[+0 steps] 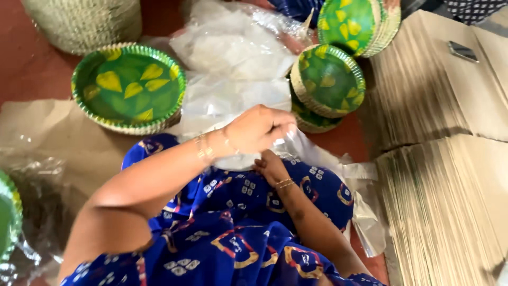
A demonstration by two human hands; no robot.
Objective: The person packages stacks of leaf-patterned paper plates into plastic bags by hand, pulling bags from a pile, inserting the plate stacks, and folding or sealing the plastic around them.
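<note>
**Two hands pull at a clear plastic bag on a blue lap**

A person sits on the red floor (32, 69) with blue patterned cloth (238, 243) over the lap. The right hand (271, 167) rests low on the lap, at the bottom edge of a clear plastic bag (233, 100). Its fingers are tucked under the plastic, so I cannot tell if they are spread or closed. Thin bangles sit on that wrist.

Just above it, the left hand (258, 130) is curled up. Its fingers are pressed together and pinch a fold of the bag. Gold bangles sit on this wrist too.

The bag lies from the lap out onto the floor, between the green plates.

To the left of the bag is a round green plate (128, 87) with yellow leaf shapes and a woven rim. To the right is a small stack of the same plates (326, 82), tipped up a bit. Farther back is a taller stack (360, 24).

Flat brown cardboard sheets (439, 159) are piled on the right. A woven basket (82, 21) stands at the far left.
</note>
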